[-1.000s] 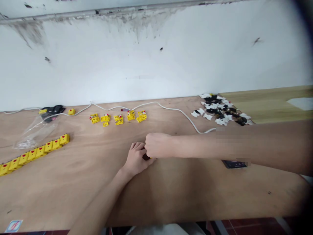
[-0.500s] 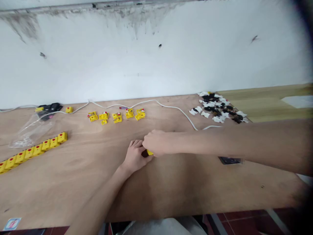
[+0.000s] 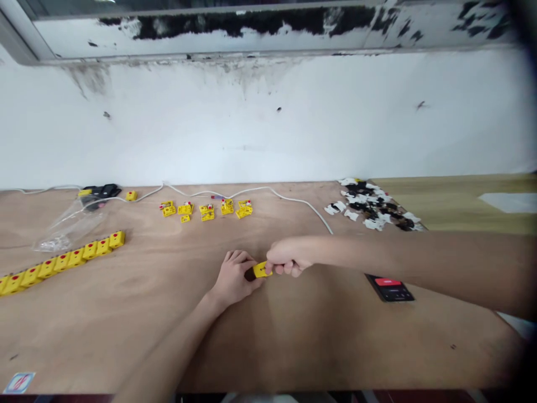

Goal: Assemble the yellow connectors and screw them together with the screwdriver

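Note:
Over the middle of the table, my left hand (image 3: 237,279) is closed around the left end of a small yellow block-like case (image 3: 261,270), thumb and fingers on either side. A dark gap shows between my palm and the case. My right hand (image 3: 289,257) has its fingers curled, and its fingertips grip the right end of the same case. A small dark mark shows on the case's upper face; whatever else lies under the right fingertips is hidden.
Yellow cases with red buttons (image 3: 76,257) form a row at left. Several opened yellow cases (image 3: 207,212) lie behind my hands, near a white cable (image 3: 289,197). Black and white pieces (image 3: 369,204) are heaped at back right. A phone (image 3: 390,288) lies under my right forearm; a plastic bag (image 3: 69,226) is at left.
My right hand has shifted right and turned, uncovering more of the yellow case. The left hand keeps its hold. The view has tilted up, and more of the phone shows.

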Demonstrator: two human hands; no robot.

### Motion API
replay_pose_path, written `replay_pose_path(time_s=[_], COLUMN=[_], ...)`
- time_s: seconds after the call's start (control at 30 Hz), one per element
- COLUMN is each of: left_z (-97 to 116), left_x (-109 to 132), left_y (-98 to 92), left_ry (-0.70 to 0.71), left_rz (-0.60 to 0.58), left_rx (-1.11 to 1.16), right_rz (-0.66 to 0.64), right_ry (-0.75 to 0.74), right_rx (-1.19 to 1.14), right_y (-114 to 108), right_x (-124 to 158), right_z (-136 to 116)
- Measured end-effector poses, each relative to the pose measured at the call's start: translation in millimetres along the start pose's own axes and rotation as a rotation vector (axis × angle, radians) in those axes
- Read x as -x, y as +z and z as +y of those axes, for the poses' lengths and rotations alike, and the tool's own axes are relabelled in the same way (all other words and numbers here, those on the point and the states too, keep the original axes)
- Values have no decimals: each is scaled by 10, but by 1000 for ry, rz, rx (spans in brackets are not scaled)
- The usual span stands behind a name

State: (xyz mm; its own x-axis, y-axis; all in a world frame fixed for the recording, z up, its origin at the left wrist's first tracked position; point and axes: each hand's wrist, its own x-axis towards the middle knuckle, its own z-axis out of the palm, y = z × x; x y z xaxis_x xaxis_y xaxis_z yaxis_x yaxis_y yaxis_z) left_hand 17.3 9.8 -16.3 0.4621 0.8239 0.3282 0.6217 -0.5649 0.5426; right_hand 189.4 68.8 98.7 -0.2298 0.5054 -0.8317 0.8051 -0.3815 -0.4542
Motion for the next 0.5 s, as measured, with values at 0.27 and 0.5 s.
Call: replay_pose_path(time_s=[0.27,0.5], left_z=[-137,-1155], left_x=[-11,454], left_y=[-194,-929], left_ry=[-37,-600], left_rz=[28,263], left_rx=[-126,-333], right_rz=[582,854], right_ry=[-511,-846], right_rx=[326,221], right_y=[-193,194], right_x=[18,-544], right_z=[415,1106])
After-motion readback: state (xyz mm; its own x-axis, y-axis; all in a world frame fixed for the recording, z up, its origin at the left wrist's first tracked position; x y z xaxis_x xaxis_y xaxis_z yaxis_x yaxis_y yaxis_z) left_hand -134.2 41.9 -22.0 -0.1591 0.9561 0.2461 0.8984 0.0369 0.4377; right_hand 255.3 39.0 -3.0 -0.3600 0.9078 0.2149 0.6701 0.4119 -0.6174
